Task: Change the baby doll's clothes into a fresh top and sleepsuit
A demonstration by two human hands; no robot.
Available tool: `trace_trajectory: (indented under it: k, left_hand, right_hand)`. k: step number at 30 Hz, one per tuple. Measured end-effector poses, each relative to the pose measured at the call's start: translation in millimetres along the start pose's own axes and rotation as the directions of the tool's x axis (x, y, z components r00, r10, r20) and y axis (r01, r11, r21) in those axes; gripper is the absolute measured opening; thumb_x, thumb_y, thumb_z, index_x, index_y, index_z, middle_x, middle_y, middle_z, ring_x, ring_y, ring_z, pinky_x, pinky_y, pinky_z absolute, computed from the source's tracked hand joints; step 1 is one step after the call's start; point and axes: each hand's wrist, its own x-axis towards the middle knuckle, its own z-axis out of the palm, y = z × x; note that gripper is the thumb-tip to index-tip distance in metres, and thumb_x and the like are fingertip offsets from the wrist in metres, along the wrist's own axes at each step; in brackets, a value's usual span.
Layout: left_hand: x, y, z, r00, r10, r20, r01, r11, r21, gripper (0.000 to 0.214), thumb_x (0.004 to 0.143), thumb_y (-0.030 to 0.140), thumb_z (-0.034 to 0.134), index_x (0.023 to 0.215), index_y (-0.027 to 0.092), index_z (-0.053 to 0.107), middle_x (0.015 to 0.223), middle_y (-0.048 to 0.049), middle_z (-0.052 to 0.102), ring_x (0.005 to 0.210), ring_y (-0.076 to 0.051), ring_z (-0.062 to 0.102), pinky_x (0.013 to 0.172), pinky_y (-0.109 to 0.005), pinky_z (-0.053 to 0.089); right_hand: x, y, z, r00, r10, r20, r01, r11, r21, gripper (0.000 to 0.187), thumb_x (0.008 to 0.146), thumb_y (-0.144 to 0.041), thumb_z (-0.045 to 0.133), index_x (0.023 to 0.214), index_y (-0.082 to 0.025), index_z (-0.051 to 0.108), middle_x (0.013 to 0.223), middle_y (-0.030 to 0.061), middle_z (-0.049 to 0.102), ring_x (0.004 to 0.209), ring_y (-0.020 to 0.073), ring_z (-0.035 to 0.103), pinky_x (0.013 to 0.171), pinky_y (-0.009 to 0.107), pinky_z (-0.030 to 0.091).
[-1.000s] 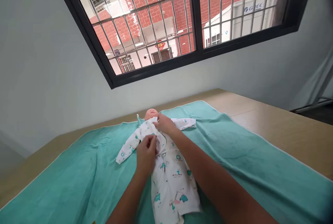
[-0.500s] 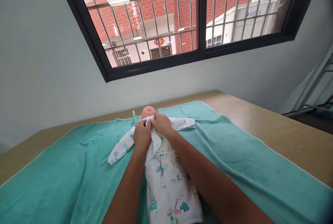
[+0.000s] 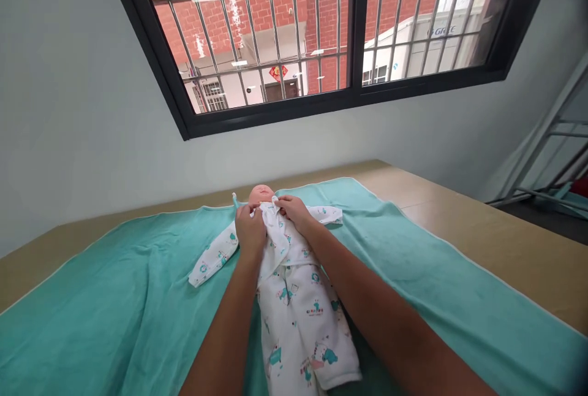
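Observation:
A baby doll (image 3: 261,192) lies on its back, dressed in a white baby shirt (image 3: 296,252) and matching pants (image 3: 301,322) with a teal animal print. At the doll's neck, my left hand (image 3: 251,228) is closed on the left side of the shirt's collar, its fingertips partly hidden. My right hand (image 3: 296,211) pinches the collar edge on the other side. Both sleeves stretch out sideways, and the shirt front lies overlapped across the chest. My forearms pass on either side of the pants.
Under the doll a teal towel (image 3: 404,273) is spread over a wooden tabletop (image 3: 459,212). A white wall (image 3: 294,144) and a barred window (image 3: 275,108) stand behind. To the right is a metal frame (image 3: 546,144).
My hands have moved apart, the right one shifting rightward along the collar. More of the shirt's chest now shows between them. The view has shifted slightly.

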Motion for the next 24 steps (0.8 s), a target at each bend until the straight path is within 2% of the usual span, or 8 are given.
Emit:
trace_trajectory:
  k: [3,7,10,15,20,22,24]
  left_hand:
    - [15,-2,7.9,1.000,-0.020,0.025,0.020,1.000,-0.023,0.030,0.084,0.025,0.043,0.104,0.018,0.064,0.110,-0.0079,0.069,0.101,-0.018,0.063,0.088,-0.028,0.047]
    - [30,-6,17.9,0.994,-0.063,0.087,0.060,0.998,0.032,0.027,0.081,0.023,0.047,0.099,0.017,0.066,0.109,-0.0121,0.070,0.101,-0.024,0.064,0.086,-0.033,0.047]
    - [32,-7,20.4,0.991,-0.071,0.114,0.061,0.994,0.087,0.024,0.082,0.028,0.049,0.096,0.019,0.066,0.106,-0.0115,0.071,0.100,-0.027,0.063,0.084,-0.036,0.046]
    - [29,-8,18.3,0.987,-0.053,0.152,0.031,0.990,0.140,0.021,0.083,0.032,0.049,0.092,0.025,0.067,0.098,-0.0063,0.072,0.093,-0.026,0.064,0.078,-0.035,0.045]
    - [12,-3,10.5,0.991,0.026,0.129,-0.049,0.982,0.180,0.031,0.089,0.026,0.035,0.101,0.023,0.064,0.107,-0.0093,0.069,0.102,-0.027,0.060,0.083,-0.038,0.044]
    - [-2,-3,5.5,0.988,0.084,0.130,-0.109,0.975,0.195,0.033,0.091,0.026,0.033,0.104,0.022,0.063,0.110,-0.0104,0.068,0.106,-0.027,0.059,0.089,-0.040,0.043]
    - [-19,-6,0.2,0.976,0.161,0.146,-0.185,0.968,0.168,0.034,0.092,0.025,0.033,0.110,0.022,0.062,0.118,-0.0106,0.065,0.114,-0.026,0.056,0.096,-0.042,0.041]
  right_hand:
    - [1,2,3,1.000,-0.023,0.012,0.024,0.999,-0.034,0.024,0.073,-0.031,0.053,0.081,-0.015,0.068,0.060,-0.0018,0.057,0.054,0.0104,0.048,0.050,0.020,0.038]
    - [4,5,7,0.997,-0.068,0.026,0.071,0.988,-0.136,0.021,0.074,-0.024,0.052,0.079,-0.019,0.072,0.076,-0.0006,0.068,0.073,0.0141,0.059,0.067,0.022,0.044]
    - [4,3,8,0.995,-0.082,0.059,0.093,0.972,-0.214,0.020,0.076,-0.023,0.053,0.078,-0.022,0.074,0.083,-0.0014,0.071,0.084,0.0167,0.061,0.077,0.025,0.045]
    - [0,-8,8,0.981,-0.103,0.162,0.155,0.923,-0.353,0.025,0.085,-0.035,0.052,0.094,-0.027,0.074,0.097,-0.0022,0.073,0.091,0.0189,0.062,0.081,0.027,0.045]
    - [-14,-26,13,0.958,-0.123,0.261,0.253,0.793,-0.555,0.030,0.092,-0.034,0.041,0.096,-0.023,0.069,0.098,0.0020,0.069,0.087,0.0186,0.060,0.080,0.029,0.044]
    - [-27,-30,16,0.956,-0.153,0.252,0.284,0.701,-0.654,0.034,0.095,-0.032,0.036,0.097,-0.020,0.067,0.098,0.0061,0.066,0.089,0.0195,0.058,0.082,0.030,0.044]
    - [-45,-30,19,0.943,-0.237,0.233,0.330,0.588,-0.738,0.035,0.097,-0.031,0.033,0.100,-0.017,0.065,0.104,0.0101,0.063,0.097,0.0218,0.055,0.088,0.034,0.042]
